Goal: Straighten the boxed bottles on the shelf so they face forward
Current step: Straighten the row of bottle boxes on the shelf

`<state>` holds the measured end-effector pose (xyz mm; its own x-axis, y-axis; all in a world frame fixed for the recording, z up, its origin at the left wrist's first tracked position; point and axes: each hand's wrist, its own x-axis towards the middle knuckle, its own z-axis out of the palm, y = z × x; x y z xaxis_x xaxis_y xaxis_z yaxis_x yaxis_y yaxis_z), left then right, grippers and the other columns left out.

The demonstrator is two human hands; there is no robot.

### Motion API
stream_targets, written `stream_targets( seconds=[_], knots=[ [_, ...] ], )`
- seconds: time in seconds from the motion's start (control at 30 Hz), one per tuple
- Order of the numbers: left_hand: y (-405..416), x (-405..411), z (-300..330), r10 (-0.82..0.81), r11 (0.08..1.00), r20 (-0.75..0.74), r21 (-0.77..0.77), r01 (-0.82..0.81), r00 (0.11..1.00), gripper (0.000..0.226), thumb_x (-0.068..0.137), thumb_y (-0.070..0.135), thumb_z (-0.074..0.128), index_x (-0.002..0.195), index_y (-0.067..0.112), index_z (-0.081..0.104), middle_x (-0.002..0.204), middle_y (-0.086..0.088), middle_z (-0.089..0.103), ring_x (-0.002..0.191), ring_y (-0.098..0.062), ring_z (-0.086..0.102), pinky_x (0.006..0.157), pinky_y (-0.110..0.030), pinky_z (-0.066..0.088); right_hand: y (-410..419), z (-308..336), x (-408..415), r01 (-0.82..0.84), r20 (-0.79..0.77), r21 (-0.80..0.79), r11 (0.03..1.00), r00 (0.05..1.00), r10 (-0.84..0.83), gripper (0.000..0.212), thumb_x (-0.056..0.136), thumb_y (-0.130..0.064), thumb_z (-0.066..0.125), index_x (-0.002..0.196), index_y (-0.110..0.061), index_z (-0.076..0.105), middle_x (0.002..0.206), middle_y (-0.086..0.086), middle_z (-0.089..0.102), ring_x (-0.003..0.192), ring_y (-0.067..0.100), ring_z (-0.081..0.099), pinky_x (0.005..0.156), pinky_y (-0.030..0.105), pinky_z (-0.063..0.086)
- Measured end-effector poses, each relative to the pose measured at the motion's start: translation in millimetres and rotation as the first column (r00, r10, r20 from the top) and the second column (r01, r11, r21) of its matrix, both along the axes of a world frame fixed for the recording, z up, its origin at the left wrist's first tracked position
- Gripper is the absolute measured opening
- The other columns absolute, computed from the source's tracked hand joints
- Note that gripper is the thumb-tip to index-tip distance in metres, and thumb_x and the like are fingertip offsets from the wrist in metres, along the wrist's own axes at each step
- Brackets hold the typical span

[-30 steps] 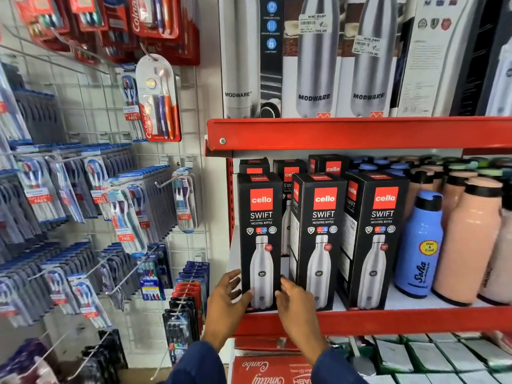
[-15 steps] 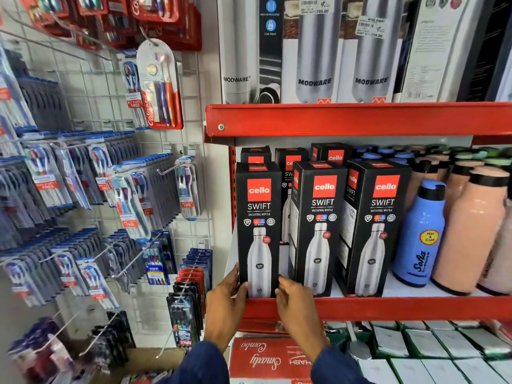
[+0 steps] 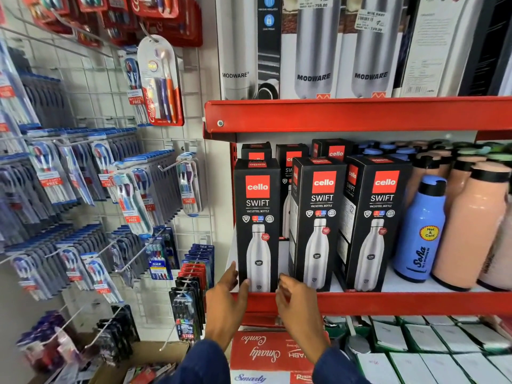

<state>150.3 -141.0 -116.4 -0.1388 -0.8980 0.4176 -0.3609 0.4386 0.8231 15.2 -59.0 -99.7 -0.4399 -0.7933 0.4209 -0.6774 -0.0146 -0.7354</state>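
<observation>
Now the leftmost black boxed bottle [image 3: 257, 225] on the red shelf [image 3: 388, 302] shows its front squarely, where a second ago it sat slightly turned; the two boxes to its right [image 3: 318, 223] [image 3: 374, 223] show a side panel each, so I judge they remain to be squared. The left hand [image 3: 225, 297] has eased back, thumb touching the box's lower left corner, fingers loosely spread, gripping nothing; the right hand [image 3: 297, 303] hovers just off the lower right corner, fingers half-curled and apart, empty too; both wrists rise from below the shelf lip.
</observation>
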Motion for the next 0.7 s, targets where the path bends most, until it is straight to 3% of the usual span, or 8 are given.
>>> stream_targets(
  seconds=[0.07,0.1,0.17,0.23,0.37,0.5,0.6,0.7],
  knots=[
    [5,2,-1,0.069,0.996,-0.069,-0.046,-0.072,0.995,0.048,0.089,0.024,0.068,0.136,0.023,0.056,0.126,-0.003,0.069,0.113,-0.015,0.065,0.096,-0.033,0.055,7,-3,-4,0.009,0.040,-0.025,1.000,0.999,-0.008,0.024,0.086,-0.008,0.063,0.109,-0.012,0.065,0.103,0.001,0.073,0.089,0.005,0.068,0.081,0.016,0.056],
    [8,2,0,0.095,0.989,-0.110,-0.099,-0.106,0.989,0.043,0.089,0.021,0.069,0.130,0.024,0.059,0.123,-0.002,0.067,0.110,-0.017,0.064,0.093,-0.038,0.056,12,-4,-7,0.019,0.068,-0.044,0.999,0.998,-0.016,0.029,0.086,-0.008,0.065,0.113,-0.016,0.065,0.106,-0.006,0.072,0.091,-0.001,0.066,0.081,0.010,0.053],
    [19,-2,6,0.123,0.965,-0.192,-0.205,-0.162,0.974,0.032,0.086,0.007,0.069,0.114,0.022,0.064,0.107,-0.001,0.059,0.097,-0.011,0.058,0.085,-0.032,0.055,20,-4,-17,0.064,0.107,-0.098,0.993,0.993,-0.053,0.029,0.083,-0.008,0.068,0.109,-0.023,0.068,0.102,-0.012,0.072,0.089,-0.004,0.066,0.080,0.007,0.051],
    [31,-11,13,0.118,0.946,-0.216,-0.272,-0.176,0.969,0.031,0.082,-0.004,0.070,0.100,0.022,0.065,0.095,0.002,0.056,0.091,-0.005,0.055,0.081,-0.014,0.047,28,-4,-30,0.127,0.135,-0.159,0.979,0.985,-0.106,0.023,0.082,-0.007,0.069,0.098,-0.023,0.071,0.091,-0.012,0.074,0.081,-0.003,0.067,0.074,0.006,0.051],
    [56,-44,15,-0.020,0.943,-0.154,-0.332,-0.032,0.988,0.030,0.079,-0.010,0.070,0.087,0.019,0.068,0.086,0.008,0.065,0.085,-0.001,0.061,0.076,-0.005,0.045,41,-4,-57,0.234,0.181,-0.253,0.939,0.965,-0.191,0.022,0.082,-0.005,0.068,0.091,-0.025,0.069,0.083,-0.014,0.072,0.077,-0.002,0.067,0.069,0.007,0.051],
    [74,-78,8,-0.095,0.976,-0.086,-0.202,0.076,0.992,0.034,0.087,0.011,0.068,0.112,0.033,0.063,0.108,0.024,0.063,0.103,0.008,0.061,0.093,-0.017,0.052,48,-10,-78,0.212,0.196,-0.185,0.960,0.965,-0.176,0.033,0.083,-0.006,0.066,0.110,-0.024,0.062,0.101,-0.009,0.069,0.092,0.003,0.065,0.085,0.024,0.055],
    [71,-96,0,-0.076,0.993,-0.040,-0.090,0.072,0.996,0.046,0.088,0.016,0.066,0.133,0.020,0.058,0.128,0.010,0.063,0.122,-0.007,0.058,0.109,-0.034,0.048,47,-15,-89,0.145,0.172,-0.084,0.986,0.977,-0.129,0.046,0.083,-0.012,0.066,0.126,-0.022,0.052,0.116,-0.005,0.064,0.103,0.008,0.062,0.093,0.031,0.052],
    [72,-108,2,-0.051,0.997,0.012,-0.061,0.052,0.999,0.056,0.088,0.016,0.066,0.141,0.013,0.049,0.142,-0.001,0.057,0.131,-0.007,0.047,0.114,-0.025,0.035,47,-17,-99,0.069,0.158,-0.008,0.998,0.985,-0.067,0.055,0.083,-0.017,0.064,0.134,-0.021,0.044,0.128,-0.001,0.060,0.112,0.012,0.059,0.099,0.038,0.050]
  ],
)
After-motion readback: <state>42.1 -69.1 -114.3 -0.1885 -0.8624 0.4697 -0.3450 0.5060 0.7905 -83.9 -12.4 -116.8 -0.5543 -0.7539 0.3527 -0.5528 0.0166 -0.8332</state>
